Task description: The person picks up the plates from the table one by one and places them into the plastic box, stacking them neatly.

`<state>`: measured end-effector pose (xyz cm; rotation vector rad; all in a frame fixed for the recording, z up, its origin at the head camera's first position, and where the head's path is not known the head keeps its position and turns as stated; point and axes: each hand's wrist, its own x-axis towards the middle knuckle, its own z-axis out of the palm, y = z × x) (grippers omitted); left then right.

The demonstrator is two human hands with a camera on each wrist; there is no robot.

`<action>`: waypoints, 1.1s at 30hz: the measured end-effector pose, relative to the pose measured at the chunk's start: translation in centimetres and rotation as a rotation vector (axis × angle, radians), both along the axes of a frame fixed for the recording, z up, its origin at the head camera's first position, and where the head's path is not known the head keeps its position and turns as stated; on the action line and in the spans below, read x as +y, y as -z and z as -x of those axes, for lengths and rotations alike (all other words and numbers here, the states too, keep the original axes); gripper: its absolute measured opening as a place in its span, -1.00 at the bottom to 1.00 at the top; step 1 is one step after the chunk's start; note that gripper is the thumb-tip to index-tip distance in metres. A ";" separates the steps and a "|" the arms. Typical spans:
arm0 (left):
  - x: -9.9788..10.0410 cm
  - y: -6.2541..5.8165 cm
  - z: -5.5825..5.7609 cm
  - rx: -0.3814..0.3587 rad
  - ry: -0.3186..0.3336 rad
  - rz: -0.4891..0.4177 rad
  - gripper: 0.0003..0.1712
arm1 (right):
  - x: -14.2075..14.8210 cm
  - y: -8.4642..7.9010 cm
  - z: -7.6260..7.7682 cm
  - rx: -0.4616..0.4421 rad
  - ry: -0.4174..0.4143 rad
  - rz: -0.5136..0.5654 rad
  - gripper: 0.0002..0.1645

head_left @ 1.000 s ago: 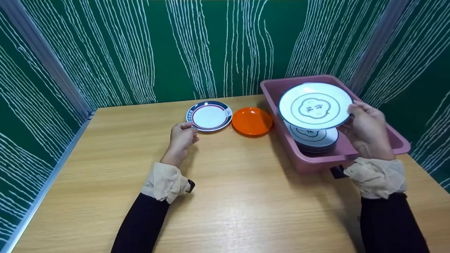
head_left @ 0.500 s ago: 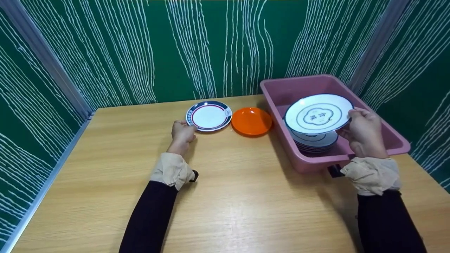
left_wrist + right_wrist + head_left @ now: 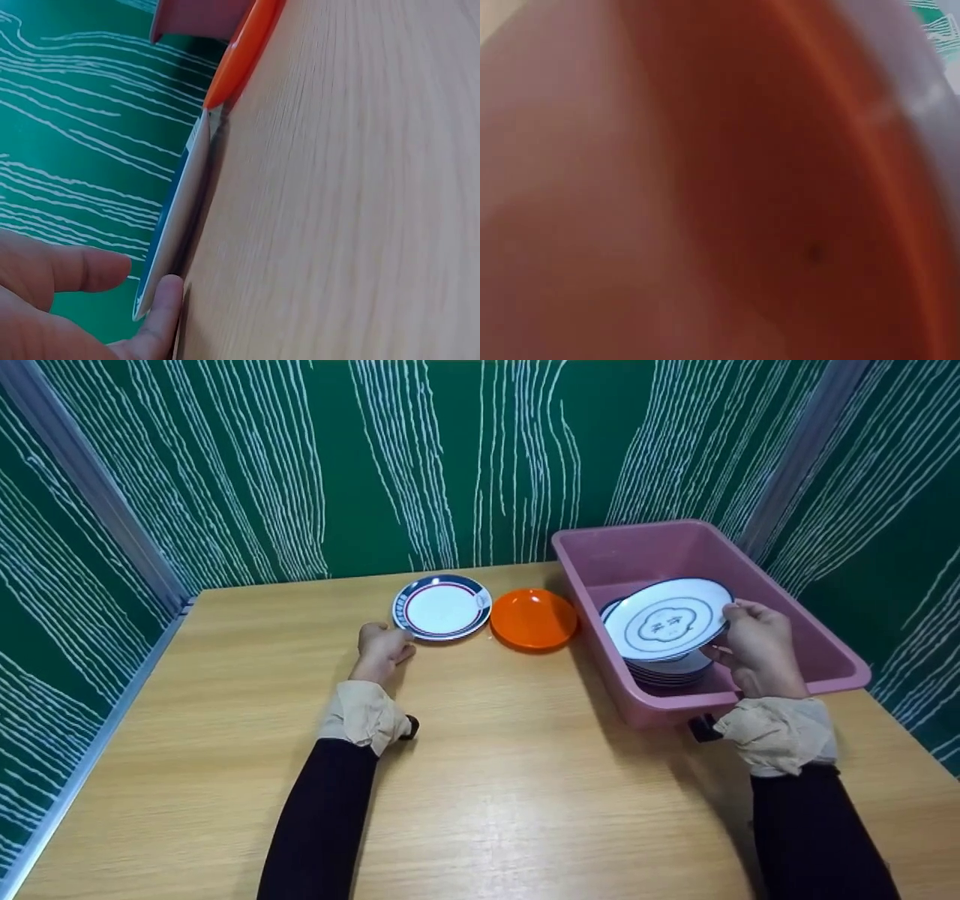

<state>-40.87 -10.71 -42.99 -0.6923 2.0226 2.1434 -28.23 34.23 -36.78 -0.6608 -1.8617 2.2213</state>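
Handling plates: this looks partway along; one plate is in the air, two lie on the counter [image 3: 480,787], a pile sits in the tub [image 3: 694,702]
White plate: pinched at its right edge by the right hand [image 3: 763,649]; this white plate [image 3: 664,619] is tilted inside the tub, over the stack [image 3: 671,675]; whether it touches the stack I cannot tell
Right grip: closed on that edge, thumb on top; the right wrist view is too blurred to add anything
Left grip: spread about the near-left rim of the blue-banded plate [image 3: 442,609]; one finger of the left hand [image 3: 382,649] is at the rim, the thumb apart from it
Orange plate: untouched; the orange plate [image 3: 533,619] lies between the blue-banded plate and the tub
Done, by my reading: the stack is neatly gathered
Left over: the white plate is not yet released; the two counter plates lie outside the tub
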 end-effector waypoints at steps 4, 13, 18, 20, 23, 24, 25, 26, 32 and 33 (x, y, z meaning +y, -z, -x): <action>-0.2 -0.2 0.1 -0.025 0.015 -0.014 -0.24 | 0.1 0.2 0.0 -0.044 -0.014 -0.021 -0.57; 0.2 0.1 0.7 -0.037 0.039 -0.022 -0.41 | 0.2 0.2 0.0 -0.145 -0.026 -0.007 -0.46; 0.5 0.3 0.9 -0.043 0.036 -0.032 -0.50 | 0.0 0.3 0.0 -0.132 -0.019 -0.007 -0.26; 0.5 0.3 0.9 -0.039 0.033 -0.038 -0.52 | 0.0 0.3 0.0 -0.127 -0.016 -0.020 -0.22; 0.6 0.3 0.9 -0.032 0.031 -0.039 -0.48 | -0.2 0.2 0.2 -0.124 -0.003 -0.021 -0.19; 0.6 0.2 0.9 -0.033 0.031 -0.034 -0.46 | -0.2 0.2 0.2 -0.126 0.002 -0.014 -0.17; 0.7 0.2 0.8 -0.035 0.030 -0.029 -0.43 | -0.2 0.2 0.2 -0.126 0.005 -0.007 -0.15; 0.7 0.2 0.8 -0.039 0.030 -0.022 -0.39 | -0.1 0.2 0.3 -0.124 0.007 0.004 -0.14; 1.0 0.1 0.8 -0.057 0.021 0.009 -0.33 | 0.0 0.1 0.3 -0.134 -0.005 0.002 -0.06; 1.1 0.1 0.8 -0.056 0.018 0.011 -0.35 | 0.0 0.2 0.4 -0.146 -0.012 -0.029 -0.04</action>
